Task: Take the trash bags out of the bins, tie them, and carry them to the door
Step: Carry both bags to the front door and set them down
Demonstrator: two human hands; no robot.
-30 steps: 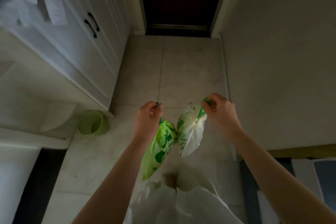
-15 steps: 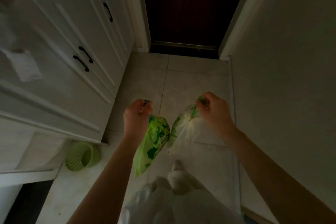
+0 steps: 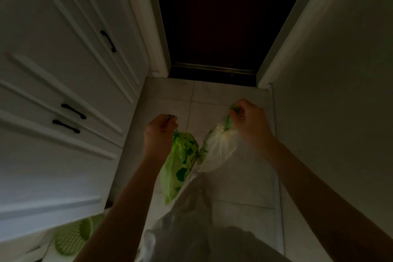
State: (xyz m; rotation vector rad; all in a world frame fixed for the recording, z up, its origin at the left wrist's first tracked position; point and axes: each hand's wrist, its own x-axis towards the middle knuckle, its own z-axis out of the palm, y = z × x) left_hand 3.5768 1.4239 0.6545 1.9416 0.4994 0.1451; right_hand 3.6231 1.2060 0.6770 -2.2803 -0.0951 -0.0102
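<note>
My left hand (image 3: 158, 132) grips the tied top of a green patterned trash bag (image 3: 179, 166), which hangs below it. In my right hand (image 3: 248, 121) I hold the knotted top of a whitish bag with green print (image 3: 219, 151). The two bags hang side by side and touch in the middle, above the tiled floor (image 3: 234, 187). The dark door (image 3: 212, 17) stands straight ahead, close by, with its threshold just beyond the bags.
White cabinets with black handles (image 3: 73, 111) line the left side. A plain wall (image 3: 340, 112) runs along the right. A small green perforated bin (image 3: 70, 238) lies on its side at the lower left. My light trousers fill the bottom centre.
I have walked closer to the door, which now fills the upper view. The green bin has slid to the bottom left corner. Both hands still hold their bags.
</note>
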